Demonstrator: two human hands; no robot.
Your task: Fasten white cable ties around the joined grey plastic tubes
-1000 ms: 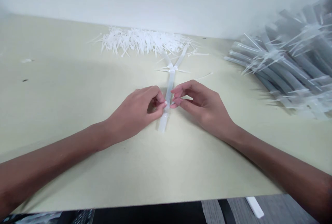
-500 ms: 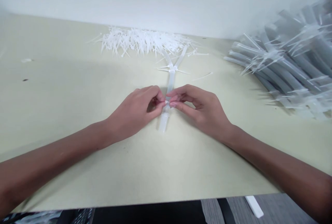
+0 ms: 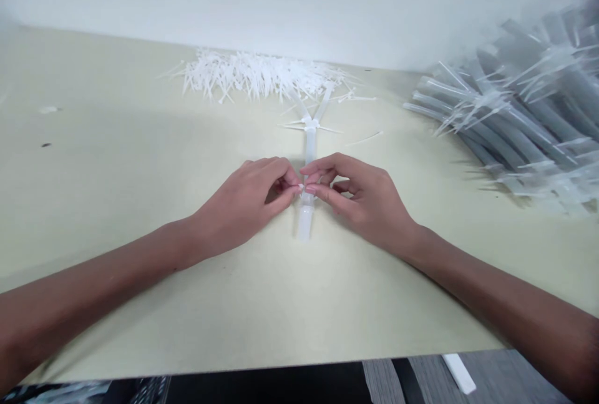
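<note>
A translucent Y-shaped tube (image 3: pixel 310 145) lies on the table, its two thin branches pointing away from me and its wide end toward me. White cable ties are fastened at the fork. Over the lower part of the tube, my left hand (image 3: pixel 255 195) pinches a small white cable tie (image 3: pixel 301 187) between thumb and forefinger. My right hand (image 3: pixel 360 195) meets it from the other side, thumb and forefinger closed at the same tie, the other fingers loosely curled. Most of this tie is hidden by the fingertips.
Loose white cable ties (image 3: pixel 253 74) form a heap at the back by the wall. One single tie (image 3: pixel 367 138) lies right of the tube. Many finished-looking tubes with ties (image 3: pixel 519 117) are piled at the right. The table's front edge (image 3: pixel 262 368) runs below my forearms.
The tube's near end has swung slightly to the right, so the tube lies straighter. Both hands remain pinched at the tie, the left fingertips a little further right.
</note>
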